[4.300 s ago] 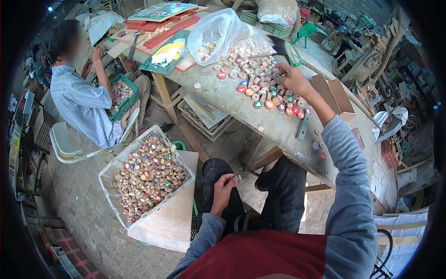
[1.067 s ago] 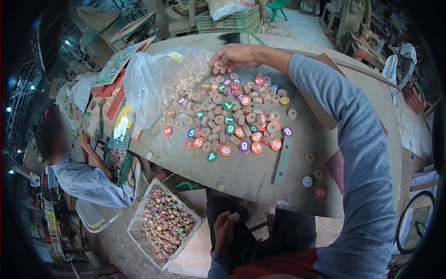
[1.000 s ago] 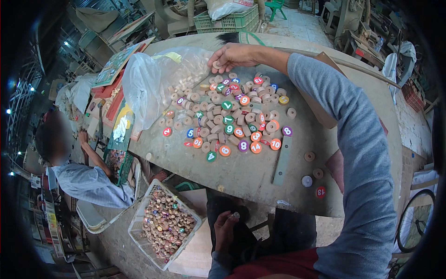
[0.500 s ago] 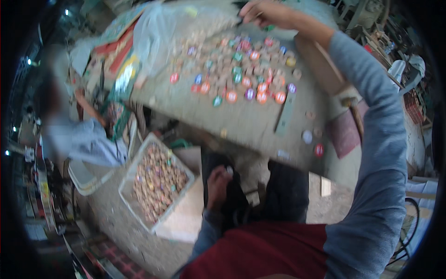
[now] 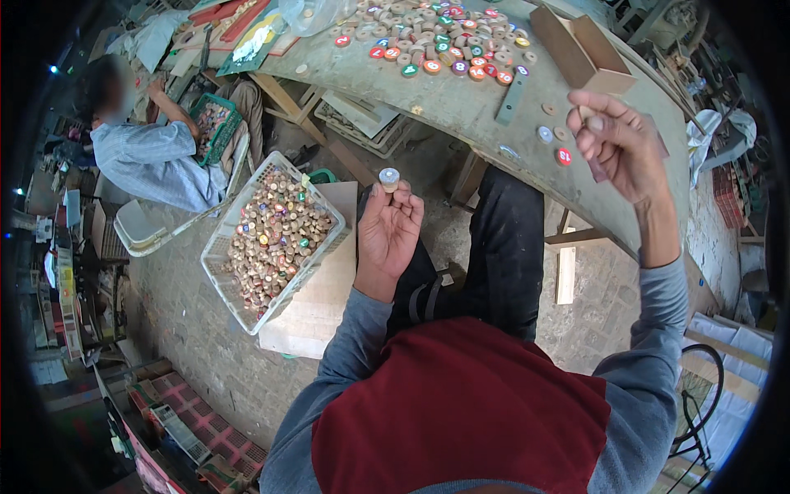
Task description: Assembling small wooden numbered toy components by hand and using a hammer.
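Note:
My left hand (image 5: pixel 392 235) is raised over my lap, palm up. Its fingertips grip a small round wooden piece (image 5: pixel 388 183) with a pale, bluish-white top. Above the right part of the table, my right hand (image 5: pixel 619 146) has its fingers curled, with what looks like a small plain wooden disc (image 5: pixel 586 114) pinched between thumb and fingers. Just left of that hand, a red-topped disc (image 5: pixel 563 156), a white-topped disc (image 5: pixel 545 134) and plain wooden discs (image 5: pixel 560 132) lie on the table. Many coloured and plain wooden discs (image 5: pixel 444 39) are heaped farther back.
A flat greenish bar (image 5: pixel 510 100) lies beside the heap, with an open wooden box (image 5: pixel 580 49) behind. White plastic crate (image 5: pixel 216 272) full of wooden pieces stands left of my legs. Beyond it a person (image 5: pixel 156 156) sits with a green basket (image 5: pixel 216 123). The table's front edge (image 5: pixel 461 136) crosses ahead.
My right hand has come back from the table's far side to its near right. My left hand has risen from my thigh with the wooden piece. The whole view has shifted.

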A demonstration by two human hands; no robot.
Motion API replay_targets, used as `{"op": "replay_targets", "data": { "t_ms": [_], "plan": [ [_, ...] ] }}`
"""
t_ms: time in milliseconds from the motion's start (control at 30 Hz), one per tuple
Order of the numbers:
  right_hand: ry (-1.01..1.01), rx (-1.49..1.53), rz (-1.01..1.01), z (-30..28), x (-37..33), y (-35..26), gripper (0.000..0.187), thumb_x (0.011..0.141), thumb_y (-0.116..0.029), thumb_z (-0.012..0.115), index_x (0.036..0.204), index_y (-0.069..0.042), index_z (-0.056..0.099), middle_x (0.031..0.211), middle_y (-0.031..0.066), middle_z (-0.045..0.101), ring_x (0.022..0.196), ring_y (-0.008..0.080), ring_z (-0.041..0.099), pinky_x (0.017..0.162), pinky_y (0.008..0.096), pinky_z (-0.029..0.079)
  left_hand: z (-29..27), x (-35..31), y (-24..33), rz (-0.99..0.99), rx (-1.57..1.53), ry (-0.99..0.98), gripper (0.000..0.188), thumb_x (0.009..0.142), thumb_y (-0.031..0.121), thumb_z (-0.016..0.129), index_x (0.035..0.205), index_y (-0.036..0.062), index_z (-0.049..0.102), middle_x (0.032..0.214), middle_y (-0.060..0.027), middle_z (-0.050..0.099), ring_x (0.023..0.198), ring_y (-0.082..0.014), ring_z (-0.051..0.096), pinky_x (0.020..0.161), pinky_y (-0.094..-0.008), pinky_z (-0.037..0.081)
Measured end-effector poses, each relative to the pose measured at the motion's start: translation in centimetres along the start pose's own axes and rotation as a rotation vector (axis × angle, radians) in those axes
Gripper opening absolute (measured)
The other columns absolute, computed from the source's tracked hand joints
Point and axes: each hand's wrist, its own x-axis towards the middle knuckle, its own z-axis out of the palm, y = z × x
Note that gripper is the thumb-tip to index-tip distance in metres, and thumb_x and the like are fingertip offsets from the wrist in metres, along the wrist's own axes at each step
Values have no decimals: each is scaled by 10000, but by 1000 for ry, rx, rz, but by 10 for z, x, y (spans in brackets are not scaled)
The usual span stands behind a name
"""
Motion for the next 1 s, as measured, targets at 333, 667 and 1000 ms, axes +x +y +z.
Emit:
{"op": "replay_targets", "data": {
  "t_ms": [333, 667, 1000],
  "plan": [
    [231, 105, 78, 46, -61, 77, 291, 934, -98, 572, 1208, -3, 578, 908, 83, 678, 741, 107, 604, 704, 250, 498, 14, -24, -24, -76, 95, 22, 215, 978, 150, 578, 1143, 15, 550, 997, -96, 569, 915, -158, 561, 883, -336, 498],
    [858, -548, -242, -8, -86, 97, 193, 899, 25, 534, 1058, 46, 641, 886, 90, 606, 758, 139, 584, 702, 275, 479, -3, -30, -29, -81, 279, 175, 180, 972, 139, 582, 1108, 22, 583, 1005, -96, 613, 906, -143, 588, 892, -325, 507],
    [793, -712, -213, -12, -70, 105, 211, 848, -24, 593, 1052, 15, 629, 910, 93, 634, 776, 163, 603, 709, 297, 483, -5, -29, -38, -110, 317, 206, 179, 972, 140, 578, 1107, 21, 580, 1008, -105, 614, 856, -152, 601, 889, -328, 510]
  ]
}}
